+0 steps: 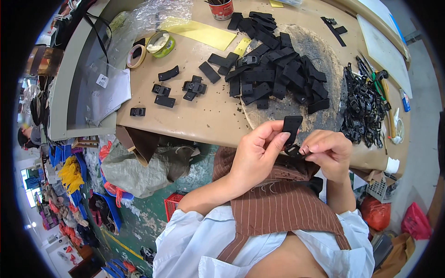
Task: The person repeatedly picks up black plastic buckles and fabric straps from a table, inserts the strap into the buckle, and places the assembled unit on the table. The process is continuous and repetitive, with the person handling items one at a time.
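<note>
My left hand (257, 150) pinches a short black strap piece (292, 126) that stands upright between thumb and fingers, just in front of the table edge. My right hand (328, 150) holds a small black plastic buckle (294, 151) against the strap's lower end. Both hands meet above my lap, over a brown striped apron (278, 204). Beyond them lies a heap of black strap pieces (278, 69) on a dark round pad (320, 51).
A pile of black buckles (364, 106) lies at the right of the tan table (208, 116). Finished strap-and-buckle pieces (193, 87) lie at the left, near tape rolls (136, 55). A red tin (221, 9) stands at the back. A red crate (174, 204) and bags sit on the floor.
</note>
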